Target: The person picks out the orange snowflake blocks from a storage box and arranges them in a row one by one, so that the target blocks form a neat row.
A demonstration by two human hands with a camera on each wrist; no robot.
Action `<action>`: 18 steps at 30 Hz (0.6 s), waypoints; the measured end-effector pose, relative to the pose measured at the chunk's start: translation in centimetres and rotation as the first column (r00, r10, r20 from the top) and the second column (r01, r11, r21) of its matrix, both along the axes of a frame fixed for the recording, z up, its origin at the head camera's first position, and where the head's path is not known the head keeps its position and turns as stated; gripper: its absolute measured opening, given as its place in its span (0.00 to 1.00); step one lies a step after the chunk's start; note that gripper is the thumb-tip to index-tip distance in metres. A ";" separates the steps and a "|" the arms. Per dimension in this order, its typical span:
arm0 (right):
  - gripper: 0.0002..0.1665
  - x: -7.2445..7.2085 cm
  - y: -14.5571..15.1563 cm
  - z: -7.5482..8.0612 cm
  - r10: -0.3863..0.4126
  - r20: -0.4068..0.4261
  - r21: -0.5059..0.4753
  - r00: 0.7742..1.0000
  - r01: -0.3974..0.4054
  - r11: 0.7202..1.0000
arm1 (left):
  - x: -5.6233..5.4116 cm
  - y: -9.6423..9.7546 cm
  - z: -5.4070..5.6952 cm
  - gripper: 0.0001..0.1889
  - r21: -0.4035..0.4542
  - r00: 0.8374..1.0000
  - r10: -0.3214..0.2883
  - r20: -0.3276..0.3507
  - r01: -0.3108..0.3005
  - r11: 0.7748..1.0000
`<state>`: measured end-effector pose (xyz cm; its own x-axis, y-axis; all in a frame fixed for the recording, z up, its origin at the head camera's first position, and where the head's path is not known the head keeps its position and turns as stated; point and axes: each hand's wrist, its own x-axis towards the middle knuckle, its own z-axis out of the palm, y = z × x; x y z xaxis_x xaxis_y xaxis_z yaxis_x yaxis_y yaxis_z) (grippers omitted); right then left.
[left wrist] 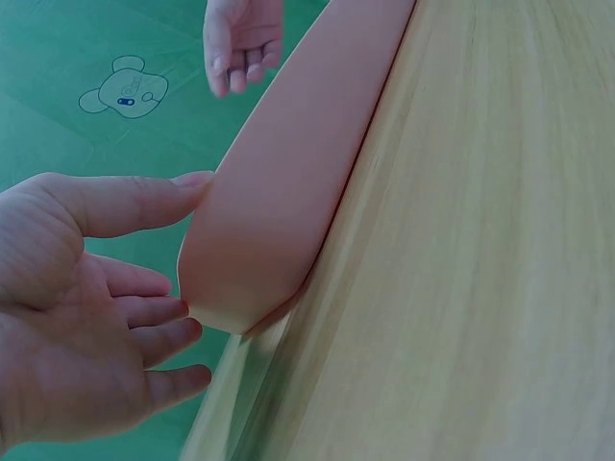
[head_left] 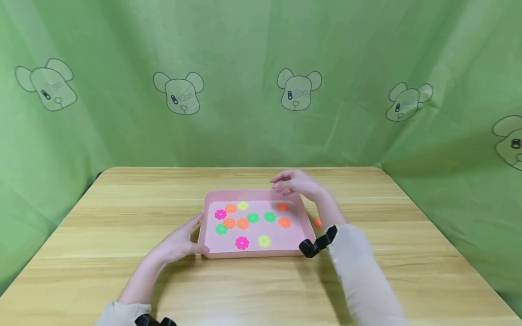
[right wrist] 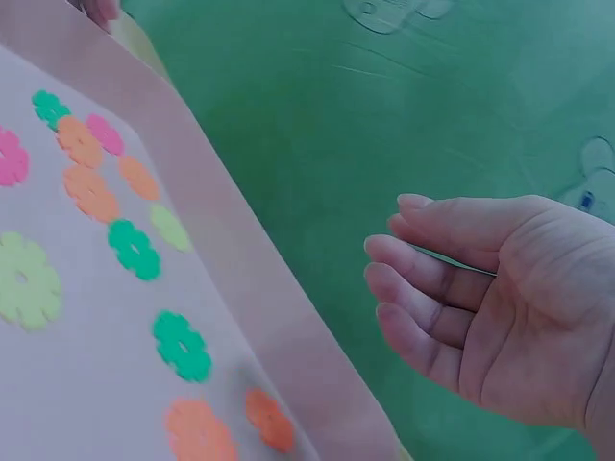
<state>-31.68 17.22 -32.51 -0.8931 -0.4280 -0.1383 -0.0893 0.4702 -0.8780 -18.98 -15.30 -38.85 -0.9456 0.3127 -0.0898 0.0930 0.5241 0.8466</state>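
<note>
A shallow pink tray (head_left: 257, 254) lies on the wooden table and holds several flat, notched flower-shaped discs, among them a magenta disc (head_left: 242, 243) and a green disc (right wrist: 182, 346). At its left end, my left hand (head_left: 178, 244) touches the rim with thumb and fingers spread along the wall; the left wrist view shows the thumb tip (left wrist: 195, 180) against the rim. My right hand (head_left: 299, 184) hovers over the far right corner. In the right wrist view its fingers bend loosely and nothing shows between them.
An orange disc (head_left: 318, 223) lies on the table (head_left: 408, 253) just right of the tray, partly hidden by the right forearm. A green curtain (head_left: 244, 136) with mouse-head prints hangs behind the table and along its sides.
</note>
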 end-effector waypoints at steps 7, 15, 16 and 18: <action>0.21 -0.6 -2.9 -1.6 0.112 0.044 0.023 0.993 -0.113 0.993 | 0.0 0.0 0.0 0.52 0.006 1.000 0.000 0.002 0.000 1.000; 0.20 -0.7 -5.2 -3.8 0.162 0.125 0.012 0.979 -0.165 0.986 | 0.0 0.0 0.1 0.52 0.018 1.000 -0.005 -0.001 0.005 1.000; 0.20 -0.6 -5.4 -4.1 0.163 0.145 0.000 0.976 -0.165 0.986 | 0.0 -0.1 0.1 0.53 0.020 1.000 -0.005 0.000 0.005 1.000; 0.19 -0.5 -5.7 -4.5 0.162 0.194 -0.032 0.967 -0.159 0.987 | 0.0 -0.1 0.1 0.53 0.019 1.000 -0.005 0.001 0.005 1.000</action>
